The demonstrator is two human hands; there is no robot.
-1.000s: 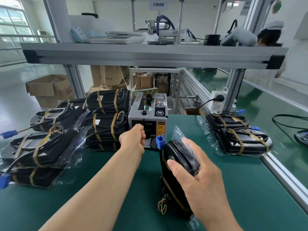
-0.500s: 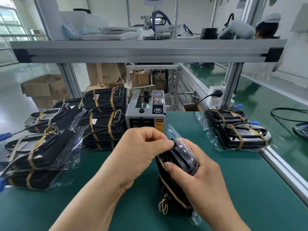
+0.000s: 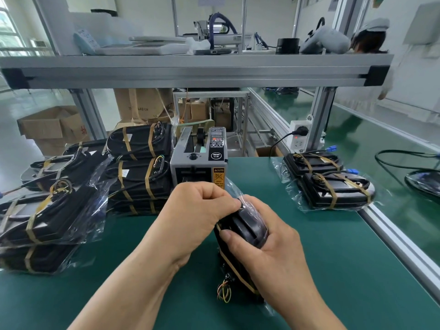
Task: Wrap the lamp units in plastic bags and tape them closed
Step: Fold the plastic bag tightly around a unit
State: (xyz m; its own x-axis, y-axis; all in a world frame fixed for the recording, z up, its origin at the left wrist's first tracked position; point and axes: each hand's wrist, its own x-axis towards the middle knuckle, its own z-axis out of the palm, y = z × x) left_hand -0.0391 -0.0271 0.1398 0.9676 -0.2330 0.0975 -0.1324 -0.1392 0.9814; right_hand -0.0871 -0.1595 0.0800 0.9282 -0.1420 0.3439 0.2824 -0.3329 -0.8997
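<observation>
The left hand (image 3: 197, 210) has come from the tape dispenser (image 3: 198, 163) onto the bagged lamp unit (image 3: 248, 231).

Bare tabletop (image 3: 333, 246) lay open near and right of centre. Stacked bagged lamps (image 3: 54, 210) blocked the left, the tape dispenser (image 3: 198, 163) stood far-centre, two bagged units (image 3: 328, 184) far right.

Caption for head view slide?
Left hand pinches clear plastic bag atop black lamp unit held by right hand.

bare left hand (image 3: 197, 210) and bare right hand (image 3: 269, 239) on bare forearms, thumbnail cut short.
</observation>
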